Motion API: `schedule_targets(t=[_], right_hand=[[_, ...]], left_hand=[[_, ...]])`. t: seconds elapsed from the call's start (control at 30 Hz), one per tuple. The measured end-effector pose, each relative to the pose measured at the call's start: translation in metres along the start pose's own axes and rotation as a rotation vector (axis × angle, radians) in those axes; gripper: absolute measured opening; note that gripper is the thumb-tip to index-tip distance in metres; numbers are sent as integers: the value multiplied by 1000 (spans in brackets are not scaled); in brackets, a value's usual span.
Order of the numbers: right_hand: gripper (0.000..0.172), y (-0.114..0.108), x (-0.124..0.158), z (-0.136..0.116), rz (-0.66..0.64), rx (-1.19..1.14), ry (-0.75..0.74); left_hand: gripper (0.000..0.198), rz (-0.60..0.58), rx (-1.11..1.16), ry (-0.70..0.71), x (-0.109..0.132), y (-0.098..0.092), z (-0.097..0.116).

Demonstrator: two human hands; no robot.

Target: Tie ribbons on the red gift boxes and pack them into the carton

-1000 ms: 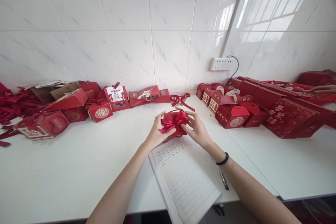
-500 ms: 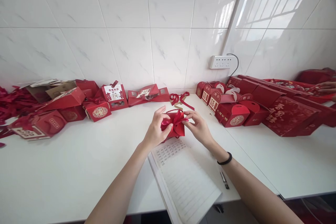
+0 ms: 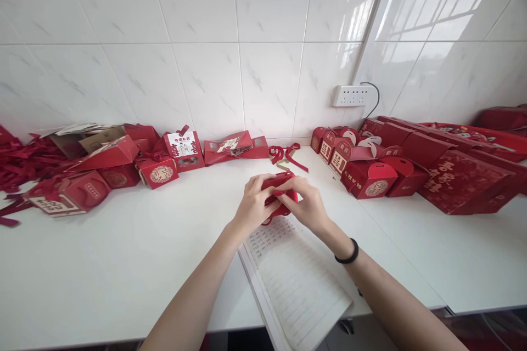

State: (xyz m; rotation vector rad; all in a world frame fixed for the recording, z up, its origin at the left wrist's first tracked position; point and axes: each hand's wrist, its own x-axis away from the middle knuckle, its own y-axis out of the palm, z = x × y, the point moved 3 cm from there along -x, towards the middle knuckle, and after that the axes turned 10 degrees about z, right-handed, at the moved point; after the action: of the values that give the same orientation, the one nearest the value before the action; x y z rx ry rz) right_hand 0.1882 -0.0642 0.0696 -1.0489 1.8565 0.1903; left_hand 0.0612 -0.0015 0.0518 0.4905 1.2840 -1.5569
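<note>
A small red gift box with a red ribbon sits at the middle of the white table, mostly covered by my hands. My left hand wraps round its left side with fingers curled over the top. My right hand presses on its right side, fingers closed on the ribbon. A black band circles my right wrist. Just in front of the box lies a lined sheet of paper with small print at its top.
Red gift boxes and loose ribbons pile up at the back left. More red boxes and long red cartons line the right side. A loose ribbon lies behind the box. A white power strip hangs on the tiled wall.
My hands have closed in over the box and flattened the ribbon bow, which showed between them before. The view has shifted slightly.
</note>
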Motion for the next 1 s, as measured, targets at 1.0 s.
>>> schedule_targets(t=[1.0], right_hand=[[36,17,19,43,-148,-366,668]], left_hand=[[6,105,-37,-332,-7,-14,-22]])
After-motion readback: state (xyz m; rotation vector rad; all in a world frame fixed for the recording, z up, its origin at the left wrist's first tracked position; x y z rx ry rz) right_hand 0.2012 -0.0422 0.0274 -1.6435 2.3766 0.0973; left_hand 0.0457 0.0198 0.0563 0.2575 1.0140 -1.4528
